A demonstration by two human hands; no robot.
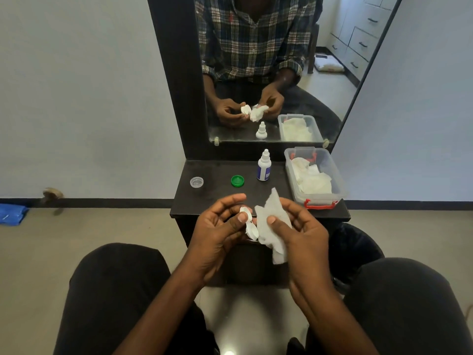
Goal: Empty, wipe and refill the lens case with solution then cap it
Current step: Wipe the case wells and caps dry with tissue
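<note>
Before a mirror-backed dark shelf [204, 170], at frame centre, the left hand [220, 231] pinches the white lens case [249, 224] while the right hand [302, 226] grips a tissue [271, 221] beside it; the light pinch could let the case slip floorward under wiping pressure.

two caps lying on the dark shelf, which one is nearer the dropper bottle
The green round cap. It lies just left of the white dropper bottle with the blue label, while the clear plastic cap sits further away, near the dark shelf's left edge.
</note>
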